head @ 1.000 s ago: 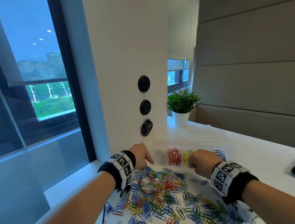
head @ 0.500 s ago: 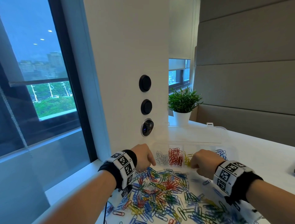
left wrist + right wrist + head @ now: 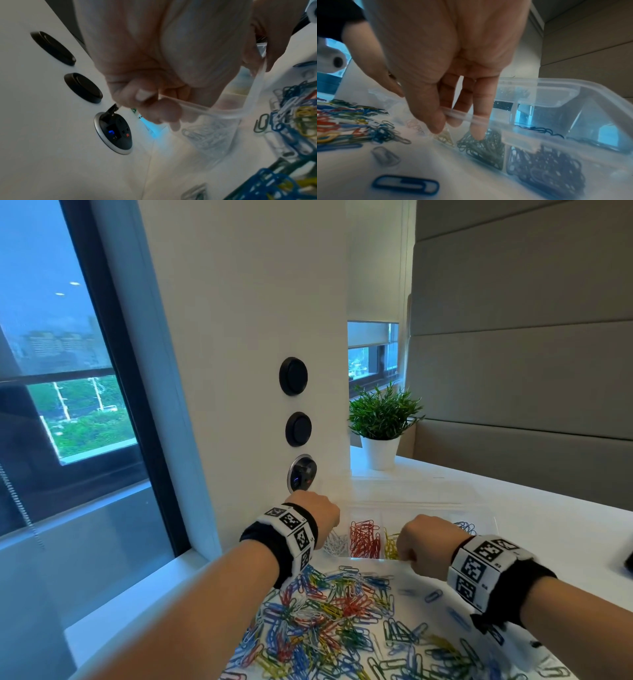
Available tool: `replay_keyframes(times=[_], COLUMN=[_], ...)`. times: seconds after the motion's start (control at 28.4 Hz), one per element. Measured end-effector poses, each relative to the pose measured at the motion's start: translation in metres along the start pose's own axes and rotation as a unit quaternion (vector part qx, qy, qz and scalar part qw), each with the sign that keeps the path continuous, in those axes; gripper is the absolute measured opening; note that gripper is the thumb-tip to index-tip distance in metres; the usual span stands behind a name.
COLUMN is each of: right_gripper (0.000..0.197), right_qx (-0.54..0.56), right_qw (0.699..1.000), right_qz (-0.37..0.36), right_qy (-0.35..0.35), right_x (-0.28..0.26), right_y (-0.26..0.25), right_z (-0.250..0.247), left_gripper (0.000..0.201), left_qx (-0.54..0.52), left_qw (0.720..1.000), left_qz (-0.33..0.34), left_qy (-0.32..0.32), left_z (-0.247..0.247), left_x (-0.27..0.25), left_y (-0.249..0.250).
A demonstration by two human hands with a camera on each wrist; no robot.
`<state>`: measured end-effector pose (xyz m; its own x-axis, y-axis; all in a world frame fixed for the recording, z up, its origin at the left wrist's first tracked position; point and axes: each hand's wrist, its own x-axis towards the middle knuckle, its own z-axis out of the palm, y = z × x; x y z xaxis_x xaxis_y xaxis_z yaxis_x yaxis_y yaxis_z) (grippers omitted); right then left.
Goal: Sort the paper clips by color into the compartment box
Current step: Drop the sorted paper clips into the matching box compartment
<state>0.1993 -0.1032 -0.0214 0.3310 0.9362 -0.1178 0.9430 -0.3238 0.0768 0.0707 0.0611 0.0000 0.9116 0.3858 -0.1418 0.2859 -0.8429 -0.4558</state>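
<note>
A clear compartment box stands on the white table beyond a mixed pile of coloured paper clips. It holds white clips, red clips, yellow clips and blue clips in separate cells. My left hand pinches the rim at the box's near left corner, above the white clips. My right hand pinches the front rim, thumb outside and fingers inside over the green clips.
A white column with round black sockets rises just left of the box. A potted plant stands behind it. A loose blue clip lies near my right hand. A dark object sits at the table's right edge.
My left hand has slid a little forward to the box's left corner. My right hand has stayed at the front rim. The head view has shifted slightly.
</note>
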Motion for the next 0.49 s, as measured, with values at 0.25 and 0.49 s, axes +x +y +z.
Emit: replay_keyframes(times=[0.25,0.49], right_gripper=[0.025,0.026], right_qx=[0.002,-0.004], right_qw=[1.0,1.0], right_qz=[0.002,0.009], right_qy=[0.0,0.007], right_x=[0.003,0.005], right_y=[0.003,0.005], right_z=[0.006,0.014], left_gripper=[0.04,0.031], left_qx=[-0.051,-0.115], left_qw=[0.998,0.99], left_qz=[-0.04,-0.074], left_qy=[-0.012,-0.021], left_z=[0.007,0.011], left_x=[0.006,0.005], left_y=[0.007,0.011])
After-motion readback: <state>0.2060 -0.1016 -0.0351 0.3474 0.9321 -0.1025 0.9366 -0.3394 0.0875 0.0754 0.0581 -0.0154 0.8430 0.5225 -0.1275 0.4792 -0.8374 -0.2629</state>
